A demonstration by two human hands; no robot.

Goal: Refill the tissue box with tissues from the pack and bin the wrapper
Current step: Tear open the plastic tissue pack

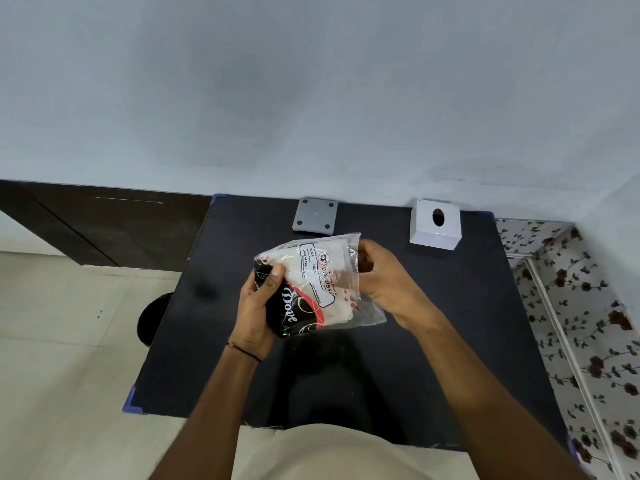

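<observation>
I hold a plastic tissue pack [313, 289] above the middle of the black table [450, 323]. The pack is clear with a black printed end and white tissues inside. My left hand [258, 311] grips its black end, thumb on top. My right hand [384, 278] pinches the clear wrapper at the pack's right side, its fingertips partly hidden behind the plastic. The white tissue box [435, 225], with an oval hole on top, stands at the table's far right. Near the far edge lies a grey square plate [315, 216] with four dark dots, probably the box's base.
A black round bin [150, 318] stands on the tiled floor left of the table, partly hidden by the table edge. A wall runs right behind the table. A floral patterned surface [581, 323] lies to the right. A dark wooden panel [104, 223] is at the far left.
</observation>
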